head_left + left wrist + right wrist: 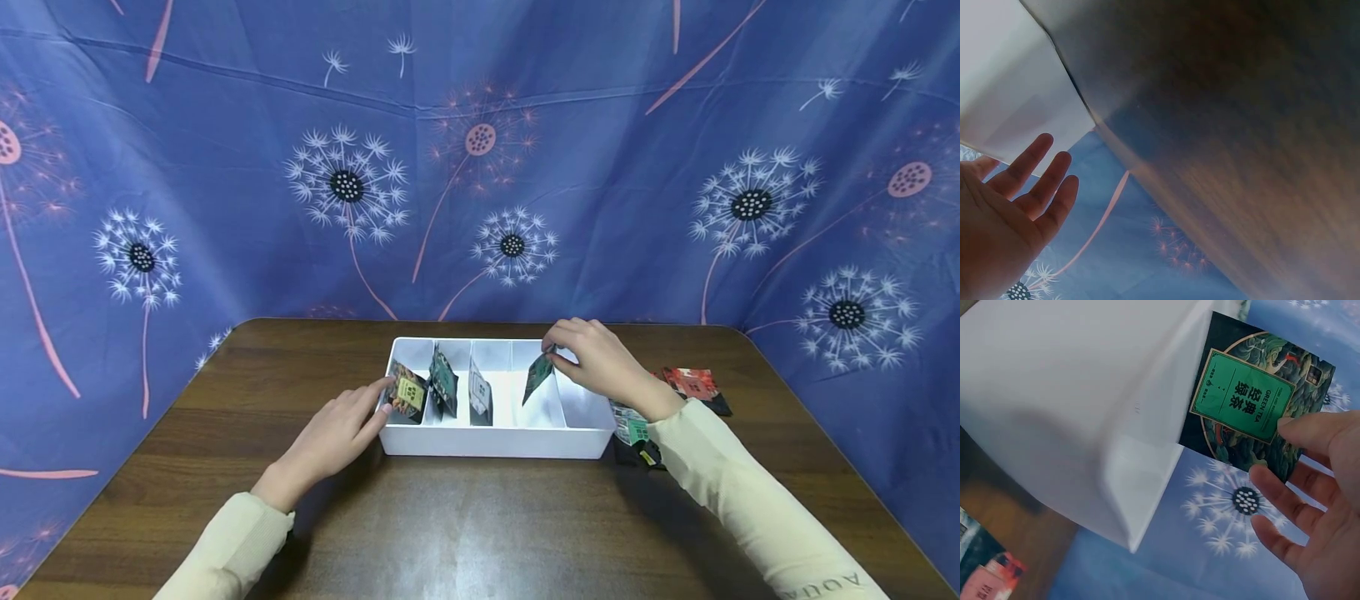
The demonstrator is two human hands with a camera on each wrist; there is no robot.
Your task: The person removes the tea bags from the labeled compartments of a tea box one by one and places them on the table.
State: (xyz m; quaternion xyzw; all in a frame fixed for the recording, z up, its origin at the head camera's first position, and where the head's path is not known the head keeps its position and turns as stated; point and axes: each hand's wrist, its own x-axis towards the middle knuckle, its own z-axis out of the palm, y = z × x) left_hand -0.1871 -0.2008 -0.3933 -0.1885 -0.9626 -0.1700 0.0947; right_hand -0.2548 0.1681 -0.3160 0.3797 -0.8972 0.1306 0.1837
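A white divided box (495,443) stands on the wooden table. My right hand (600,360) pinches a dark green tea bag packet (537,377) by its upper edge, tilted over a right-hand compartment. In the right wrist view, that packet's green label (1244,397) reads "GREEN TEA". My left hand (333,433) rests at the box's left end, its fingers loosely extended. Inside the left compartments stand a packet with a yellow label (410,393), a dark green packet (443,382) and a packet with a pale label (480,393).
Right of the box, partly behind my right forearm, lie a red packet (693,383) and some dark packets with a green label (636,431). A blue dandelion-print cloth (600,167) hangs behind the table (480,517).
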